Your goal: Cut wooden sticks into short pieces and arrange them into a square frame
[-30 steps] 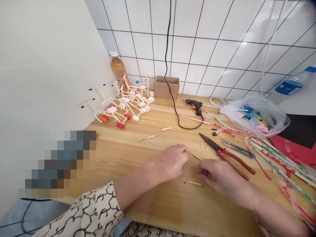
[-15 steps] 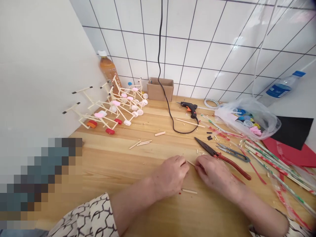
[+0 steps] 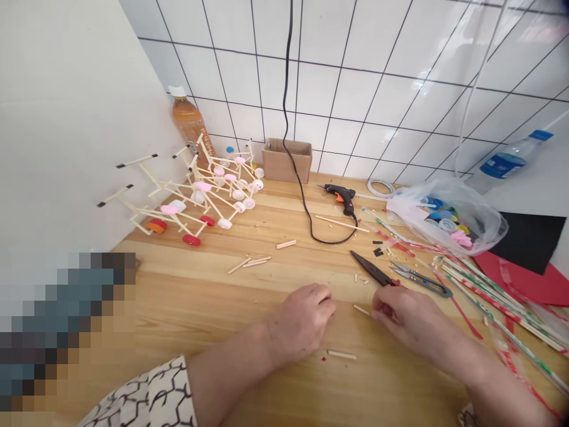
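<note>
My right hand [image 3: 406,312] is closed around one end of a short wooden stick [image 3: 361,310], whose other end points left toward my left hand. My left hand [image 3: 302,314] rests on the table with fingers curled together; whatever may be in them is hidden. A loose short stick [image 3: 341,354] lies on the table below and between the hands. Just beyond my right hand are pliers [image 3: 372,270] with red handles, partly covered by that hand. To their right lies a pair of thread snips [image 3: 422,279].
Several stick-built models with bottle-cap wheels [image 3: 191,239] stand at the left, before a drink bottle [image 3: 191,124]. Further back are a cardboard box [image 3: 287,161] and a glue gun [image 3: 340,196] with its cord. Wrapped sticks [image 3: 493,290] and a bag of caps [image 3: 444,216] occupy the right.
My hands have moved apart. My right hand has shifted right with the short stick, which earlier spanned the gap between both hands. The view has tilted slightly.
</note>
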Available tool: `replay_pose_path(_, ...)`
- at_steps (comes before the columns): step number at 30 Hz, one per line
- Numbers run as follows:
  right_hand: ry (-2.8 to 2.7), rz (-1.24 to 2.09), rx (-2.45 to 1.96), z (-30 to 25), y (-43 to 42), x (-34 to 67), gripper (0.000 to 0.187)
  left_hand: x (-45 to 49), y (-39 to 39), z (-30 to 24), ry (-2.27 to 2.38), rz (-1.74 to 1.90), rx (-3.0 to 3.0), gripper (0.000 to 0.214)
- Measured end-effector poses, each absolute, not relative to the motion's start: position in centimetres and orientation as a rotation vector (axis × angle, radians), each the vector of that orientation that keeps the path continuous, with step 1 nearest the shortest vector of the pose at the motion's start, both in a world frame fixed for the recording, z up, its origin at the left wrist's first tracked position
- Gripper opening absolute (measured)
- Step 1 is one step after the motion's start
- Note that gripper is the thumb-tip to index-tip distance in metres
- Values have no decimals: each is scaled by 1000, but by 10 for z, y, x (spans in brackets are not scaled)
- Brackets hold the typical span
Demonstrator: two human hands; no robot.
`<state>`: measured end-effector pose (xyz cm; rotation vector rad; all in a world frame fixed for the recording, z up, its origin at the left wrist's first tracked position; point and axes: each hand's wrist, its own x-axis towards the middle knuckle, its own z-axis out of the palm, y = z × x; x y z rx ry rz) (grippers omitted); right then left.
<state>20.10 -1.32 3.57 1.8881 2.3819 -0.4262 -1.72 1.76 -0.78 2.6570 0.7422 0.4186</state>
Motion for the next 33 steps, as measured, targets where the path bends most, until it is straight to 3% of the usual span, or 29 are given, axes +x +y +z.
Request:
replay_pose_path(6, 2360, -357, 2141, 56, 14, 231, 15, -17, 17, -7, 749, 454, 2638, 21)
replay_pose_path(17, 2363, -177, 2182, 53, 68, 249, 19, -19, 20, -10, 722, 443, 2616, 19)
replay_pose_path(28, 2356, -129, 2217, 55, 72, 251, 24, -18, 20, -10, 725, 426, 2603, 19)
replay_pose_path(33, 2244, -35, 2504, 69, 59, 270, 18, -18, 20, -8, 736, 434, 2585, 21)
